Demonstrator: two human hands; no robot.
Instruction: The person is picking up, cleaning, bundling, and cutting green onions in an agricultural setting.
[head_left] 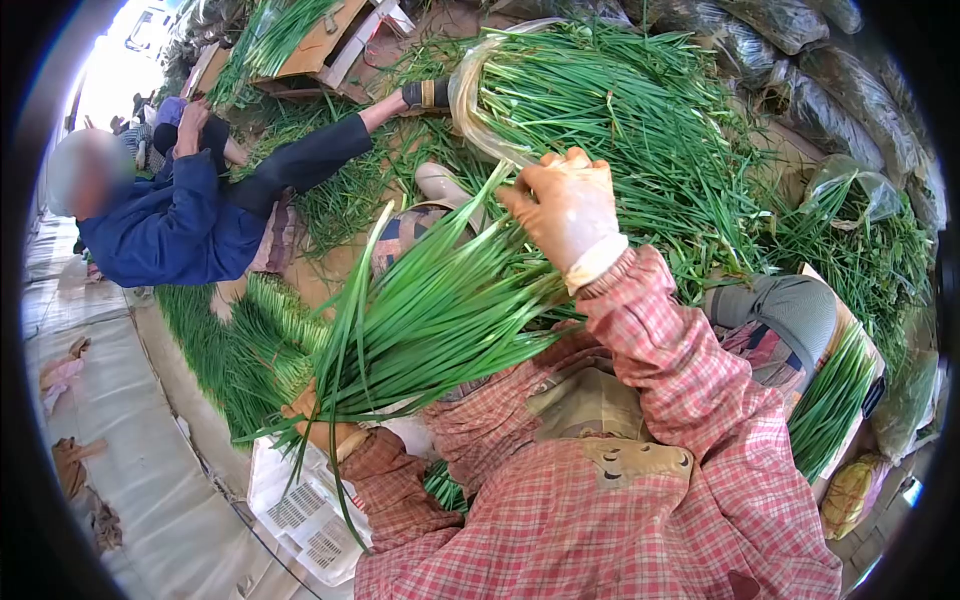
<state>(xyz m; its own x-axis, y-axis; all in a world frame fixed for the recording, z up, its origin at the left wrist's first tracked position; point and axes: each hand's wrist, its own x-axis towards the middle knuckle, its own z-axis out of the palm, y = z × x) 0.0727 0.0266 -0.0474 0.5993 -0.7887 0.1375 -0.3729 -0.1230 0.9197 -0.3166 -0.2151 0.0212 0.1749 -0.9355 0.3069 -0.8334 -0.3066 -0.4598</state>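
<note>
A large bunch of garlic chives (430, 310) spreads across the space before my chest, its pale stem ends pointing up and its leaf tips hanging down at the lower left. My left hand (322, 428), in an orange glove, is closed around the leafy end; leaves cover part of its fingers. My right hand (568, 205), gloved alike, has its fingers curled in at the pale stem ends, thumb and fingers closed on some stems. Just beyond it lies a big heap of loose chives (610, 120) on clear plastic (466, 95).
A co-worker in a blue jacket (170, 225) sits at the left, one leg stretched toward the heap. Neat chive bundles (240, 350) lie on the floor at left. A white crate (300, 500) stands by my left arm. Filled plastic bags (830, 100) line the back right.
</note>
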